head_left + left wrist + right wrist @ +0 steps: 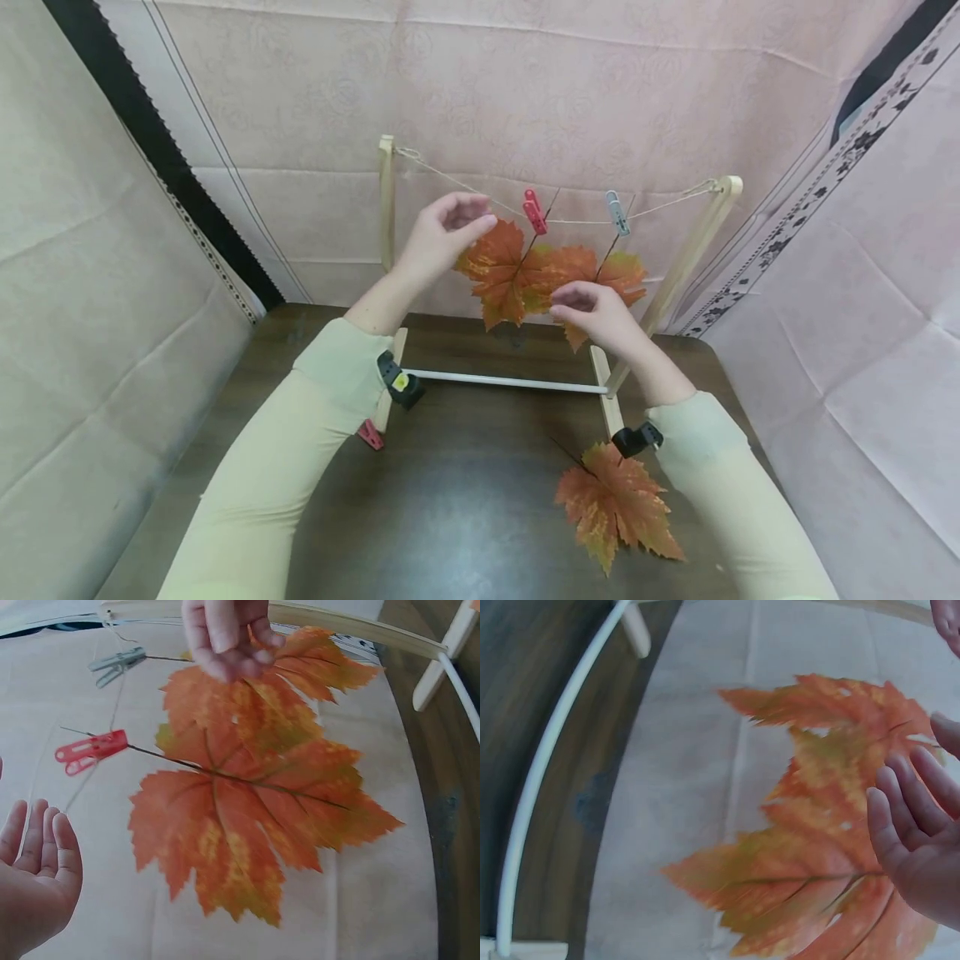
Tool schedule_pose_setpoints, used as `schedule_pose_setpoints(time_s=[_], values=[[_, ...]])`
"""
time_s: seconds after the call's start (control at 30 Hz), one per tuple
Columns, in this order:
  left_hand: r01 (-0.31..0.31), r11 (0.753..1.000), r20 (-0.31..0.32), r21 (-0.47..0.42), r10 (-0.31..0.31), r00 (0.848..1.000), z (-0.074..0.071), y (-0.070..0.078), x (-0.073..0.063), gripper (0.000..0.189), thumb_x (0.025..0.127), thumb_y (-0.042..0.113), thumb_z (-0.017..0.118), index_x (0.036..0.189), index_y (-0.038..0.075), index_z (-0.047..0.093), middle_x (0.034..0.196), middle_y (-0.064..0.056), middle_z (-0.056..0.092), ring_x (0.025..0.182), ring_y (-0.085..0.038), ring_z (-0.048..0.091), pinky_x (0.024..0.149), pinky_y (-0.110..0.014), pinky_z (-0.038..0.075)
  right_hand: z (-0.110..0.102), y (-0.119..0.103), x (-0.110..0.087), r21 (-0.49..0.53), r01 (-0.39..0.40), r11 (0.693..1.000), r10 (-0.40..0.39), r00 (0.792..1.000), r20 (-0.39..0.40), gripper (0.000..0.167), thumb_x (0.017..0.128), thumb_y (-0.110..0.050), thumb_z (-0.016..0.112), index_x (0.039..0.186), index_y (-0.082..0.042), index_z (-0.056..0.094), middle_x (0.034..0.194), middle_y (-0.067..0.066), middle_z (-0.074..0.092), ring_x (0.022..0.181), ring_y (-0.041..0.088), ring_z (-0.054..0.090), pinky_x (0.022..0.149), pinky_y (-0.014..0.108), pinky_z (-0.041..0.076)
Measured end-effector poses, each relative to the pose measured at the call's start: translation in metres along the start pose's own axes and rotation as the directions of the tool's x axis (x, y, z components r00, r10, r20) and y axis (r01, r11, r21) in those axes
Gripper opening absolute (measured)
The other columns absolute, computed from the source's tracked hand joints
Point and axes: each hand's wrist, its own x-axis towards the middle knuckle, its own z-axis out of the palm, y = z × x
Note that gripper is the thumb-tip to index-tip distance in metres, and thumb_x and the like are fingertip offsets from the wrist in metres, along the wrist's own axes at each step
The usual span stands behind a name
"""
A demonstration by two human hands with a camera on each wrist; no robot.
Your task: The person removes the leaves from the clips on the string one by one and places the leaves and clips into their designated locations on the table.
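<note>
Two orange leaves hang by their stems from a string (581, 222) on a small wooden frame. A red clothespin (93, 750) grips the stem of the left leaf (232, 825), and a grey-blue clothespin (617, 212) grips that of the right leaf (621, 275). My left hand (450, 229) is raised beside the left leaf near the red clothespin, fingers loosely bent with nothing between them. In front of the right leaf's lower part is my right hand (596, 312), relaxed and holding nothing; the right wrist view shows its fingers (907, 802) spread beside the leaves.
On the dark table, a third orange leaf (618, 504) lies at the front right, under the right wrist. Another red clothespin (371, 434) lies by the frame's left foot. A white crossbar (502, 380) joins the feet. Pale cloth walls (300, 92) enclose the table.
</note>
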Motion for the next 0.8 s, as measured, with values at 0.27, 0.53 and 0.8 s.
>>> schedule_pose_setpoints(time_s=[0.27, 0.53, 0.8], values=[[-0.028, 0.998, 0.027, -0.054, 0.029, 0.999, 0.013, 0.019, 0.014, 0.042, 0.090, 0.027, 0.062, 0.128, 0.011, 0.052, 0.128, -0.006, 0.057, 0.111, -0.015, 0.056, 0.091, -0.027, 0.050, -0.003, -0.027, 0.013, 0.187, 0.032, 0.982, 0.003, 0.982, -0.187, 0.037, 0.090, -0.027, 0.063, 0.119, -0.005, 0.058, 0.119, 0.013, 0.061, 0.106, 0.018, 0.057, 0.093, 0.031, 0.048], [-0.013, 0.999, 0.000, -0.031, 0.013, 1.000, 0.019, 0.027, 0.027, 0.047, 0.089, 0.029, 0.063, 0.131, 0.012, 0.050, 0.130, -0.003, 0.056, 0.115, -0.013, 0.054, 0.093, -0.025, 0.048, -0.003, -0.050, 0.028, 0.248, 0.035, 0.968, 0.034, 0.963, -0.269, 0.039, 0.089, -0.019, 0.063, 0.124, -0.003, 0.055, 0.126, 0.017, 0.057, 0.115, 0.024, 0.055, 0.101, 0.037, 0.044], [0.079, 0.996, 0.037, 0.028, -0.080, 0.996, 0.022, 0.026, 0.033, 0.055, 0.091, 0.029, 0.061, 0.139, 0.011, 0.041, 0.140, -0.006, 0.048, 0.128, -0.018, 0.046, 0.102, -0.027, 0.043, 0.000, -0.052, 0.040, 0.321, -0.004, 0.947, 0.083, 0.969, -0.233, 0.042, 0.090, -0.015, 0.061, 0.130, -0.004, 0.051, 0.131, 0.018, 0.054, 0.120, 0.026, 0.053, 0.101, 0.038, 0.044]])
